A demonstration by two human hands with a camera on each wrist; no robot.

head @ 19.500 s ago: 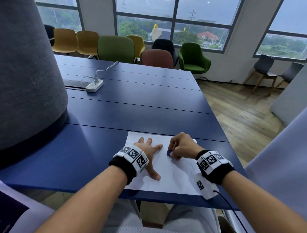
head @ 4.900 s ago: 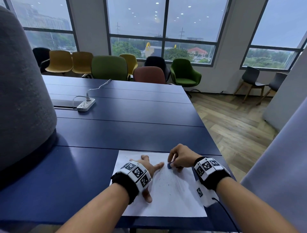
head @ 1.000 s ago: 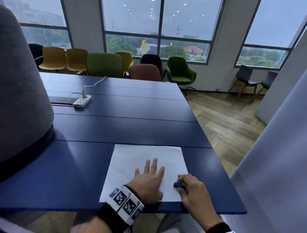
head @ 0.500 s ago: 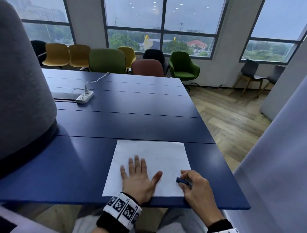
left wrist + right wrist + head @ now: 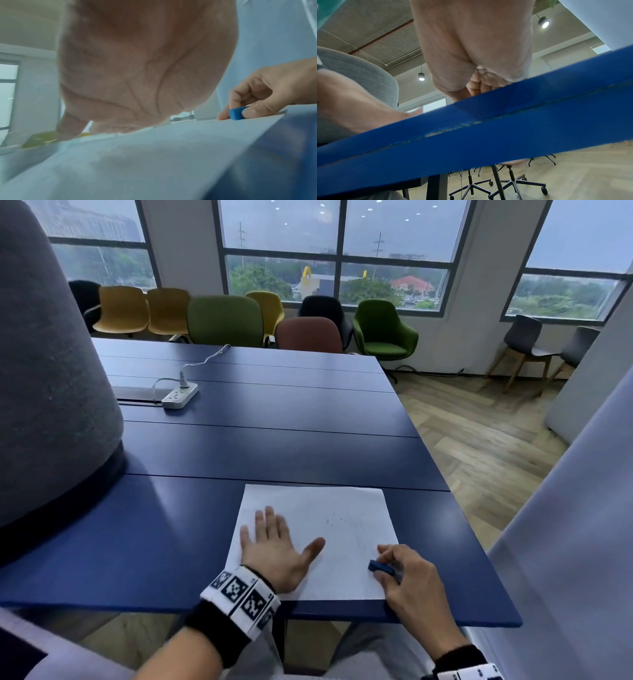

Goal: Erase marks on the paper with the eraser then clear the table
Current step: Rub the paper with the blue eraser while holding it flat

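Note:
A white sheet of paper lies at the near edge of the blue table, with a few faint specks near its middle. My left hand lies flat on the paper's left half, fingers spread and straight. My right hand rests at the paper's lower right corner and pinches a small blue eraser between thumb and fingers. In the left wrist view the eraser touches the paper under the right hand. The right wrist view shows only the heel of my right hand above the table edge.
A large grey felt cone stands on the table at the left. A white power strip with its cable lies at the far left. Coloured chairs line the far side. The table's right edge drops to wooden floor.
Since 4.9 s ago my right hand has come down from the paper's top to its lower right corner with the eraser. In the last second the left hand has slid left across the paper.

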